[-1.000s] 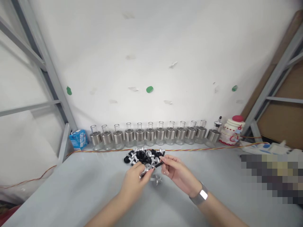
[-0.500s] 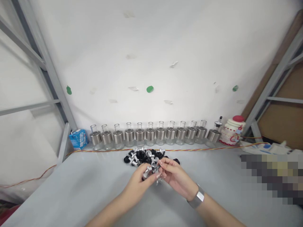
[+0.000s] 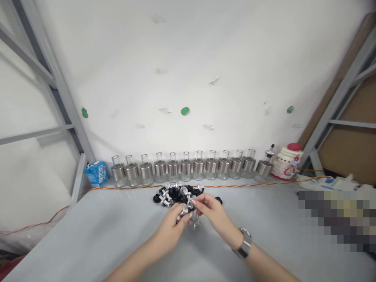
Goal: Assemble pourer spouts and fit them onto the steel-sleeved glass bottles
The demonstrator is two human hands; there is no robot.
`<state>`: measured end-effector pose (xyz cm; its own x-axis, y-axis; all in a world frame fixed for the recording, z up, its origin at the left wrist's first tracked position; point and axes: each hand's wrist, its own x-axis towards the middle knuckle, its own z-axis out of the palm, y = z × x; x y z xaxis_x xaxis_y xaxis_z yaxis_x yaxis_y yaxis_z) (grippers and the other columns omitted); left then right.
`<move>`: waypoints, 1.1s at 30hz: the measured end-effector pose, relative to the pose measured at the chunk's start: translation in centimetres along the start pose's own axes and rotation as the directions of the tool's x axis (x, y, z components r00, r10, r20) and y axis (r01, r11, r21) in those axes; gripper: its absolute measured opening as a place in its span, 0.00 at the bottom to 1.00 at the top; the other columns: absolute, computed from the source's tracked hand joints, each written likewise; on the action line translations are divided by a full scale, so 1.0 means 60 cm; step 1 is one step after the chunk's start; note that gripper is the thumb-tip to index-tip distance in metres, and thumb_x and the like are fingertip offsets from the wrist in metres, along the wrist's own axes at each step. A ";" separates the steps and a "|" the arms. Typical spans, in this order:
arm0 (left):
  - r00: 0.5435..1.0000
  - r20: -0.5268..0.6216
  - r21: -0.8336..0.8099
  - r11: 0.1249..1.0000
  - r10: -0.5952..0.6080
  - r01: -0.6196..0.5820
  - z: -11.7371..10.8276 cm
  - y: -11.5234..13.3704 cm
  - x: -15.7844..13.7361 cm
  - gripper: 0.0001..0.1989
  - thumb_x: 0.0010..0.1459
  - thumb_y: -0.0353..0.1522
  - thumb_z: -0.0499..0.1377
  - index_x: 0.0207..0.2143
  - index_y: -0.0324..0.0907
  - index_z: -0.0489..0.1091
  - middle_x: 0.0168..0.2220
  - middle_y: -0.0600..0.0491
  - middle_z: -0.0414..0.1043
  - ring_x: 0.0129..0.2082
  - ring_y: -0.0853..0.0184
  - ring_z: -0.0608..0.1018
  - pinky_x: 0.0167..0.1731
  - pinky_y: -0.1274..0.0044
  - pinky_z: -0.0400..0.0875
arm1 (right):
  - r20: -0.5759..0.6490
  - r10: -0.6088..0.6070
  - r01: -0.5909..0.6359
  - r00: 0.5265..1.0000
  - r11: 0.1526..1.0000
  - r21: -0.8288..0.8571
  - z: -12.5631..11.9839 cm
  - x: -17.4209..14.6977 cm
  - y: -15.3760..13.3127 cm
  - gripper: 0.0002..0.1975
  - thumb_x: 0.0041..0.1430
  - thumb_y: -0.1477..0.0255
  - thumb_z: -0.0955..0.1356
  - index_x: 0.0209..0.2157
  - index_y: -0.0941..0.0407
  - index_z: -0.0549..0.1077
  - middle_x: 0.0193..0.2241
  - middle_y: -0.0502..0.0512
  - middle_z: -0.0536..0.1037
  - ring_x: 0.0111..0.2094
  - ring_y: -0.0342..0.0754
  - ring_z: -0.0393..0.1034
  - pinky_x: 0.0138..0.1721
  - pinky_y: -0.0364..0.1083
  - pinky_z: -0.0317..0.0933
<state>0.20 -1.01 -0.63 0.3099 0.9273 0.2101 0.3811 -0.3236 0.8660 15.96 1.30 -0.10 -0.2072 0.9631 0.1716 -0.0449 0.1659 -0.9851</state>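
Note:
At the front of the pile, my left hand (image 3: 173,222) is closed around a silver and black bottle pour spout (image 3: 184,212). My right hand (image 3: 212,211) has thumb and fingertips pinched at the end of that same spout; any small part between them is hidden. Right behind both hands lies a pile of loose silver spout pieces and black caps (image 3: 175,193). Below the fingers, another silver piece (image 3: 194,224) rests on the grey table.
Along the white wall stands a row of glass bottles with steel sleeves (image 3: 186,167). The rightmost bottle (image 3: 264,168) bears a spout. A blue carton (image 3: 97,174) is at left, a cake-shaped jar (image 3: 286,162) at right. A twisted red-yellow wire (image 3: 249,185) crosses the table.
My right hand has shifted slightly left and turned at the wrist, its fingertips still at the spout. The left hand keeps its hold nearly in place.

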 end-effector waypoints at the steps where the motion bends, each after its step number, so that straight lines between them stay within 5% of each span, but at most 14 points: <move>1: 0.999 -0.025 0.094 0.995 0.035 -0.033 -0.001 0.001 -0.001 0.09 0.57 0.35 0.47 0.29 0.41 0.64 0.31 0.53 0.62 0.30 0.68 0.67 0.33 0.76 0.62 | -0.052 -0.100 0.091 0.994 0.985 -0.148 0.002 -0.003 -0.001 0.12 0.51 0.62 0.65 0.27 0.57 0.66 0.25 0.51 0.68 0.27 0.44 0.61 0.31 0.44 0.56; 4: 0.996 -0.037 0.291 0.955 0.078 -0.064 0.000 0.002 -0.005 0.08 0.57 0.32 0.46 0.33 0.42 0.64 0.34 0.50 0.62 0.34 0.66 0.68 0.36 0.74 0.63 | -0.020 -0.290 0.249 0.957 0.851 -0.462 0.008 -0.013 -0.006 0.11 0.58 0.64 0.59 0.26 0.55 0.65 0.25 0.51 0.66 0.28 0.45 0.59 0.32 0.44 0.55; 7: 0.997 -0.030 0.409 0.911 0.074 -0.055 0.003 0.000 -0.007 0.09 0.57 0.30 0.44 0.35 0.43 0.62 0.35 0.49 0.62 0.34 0.65 0.69 0.34 0.75 0.64 | 0.113 -0.260 0.279 0.959 0.788 -0.549 0.016 -0.021 -0.007 0.14 0.60 0.65 0.56 0.23 0.55 0.61 0.22 0.49 0.64 0.25 0.44 0.57 0.27 0.42 0.53; 17: 0.991 0.048 0.766 0.632 0.125 -0.117 0.007 0.002 -0.012 0.11 0.55 0.27 0.44 0.37 0.41 0.63 0.36 0.47 0.64 0.28 0.64 0.70 0.22 0.77 0.60 | 0.146 -0.104 0.161 0.984 0.870 -0.465 0.026 -0.021 0.010 0.14 0.60 0.63 0.54 0.24 0.54 0.58 0.19 0.47 0.62 0.21 0.43 0.55 0.24 0.41 0.50; 25: 0.995 0.010 0.734 0.675 0.095 -0.072 0.009 0.000 -0.008 0.10 0.57 0.28 0.41 0.37 0.42 0.60 0.37 0.48 0.62 0.26 0.66 0.70 0.23 0.77 0.60 | 0.094 -0.033 0.061 0.995 0.948 -0.313 0.035 -0.019 0.024 0.16 0.59 0.60 0.55 0.22 0.54 0.57 0.16 0.45 0.58 0.19 0.41 0.53 0.22 0.41 0.48; 33: 0.998 -0.044 0.326 0.945 0.042 -0.025 0.018 0.011 -0.009 0.07 0.58 0.31 0.42 0.32 0.42 0.58 0.34 0.50 0.62 0.30 0.67 0.68 0.31 0.76 0.62 | -0.022 -0.069 0.061 0.997 0.967 -0.249 0.040 -0.018 0.037 0.16 0.58 0.59 0.56 0.26 0.55 0.62 0.21 0.47 0.61 0.23 0.43 0.55 0.25 0.41 0.53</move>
<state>1.22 -1.94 -0.66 0.2874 0.9202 0.2658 0.6362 -0.3909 0.6651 13.76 0.09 -2.45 -0.1822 0.9538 0.2390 0.1874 0.2723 -0.9438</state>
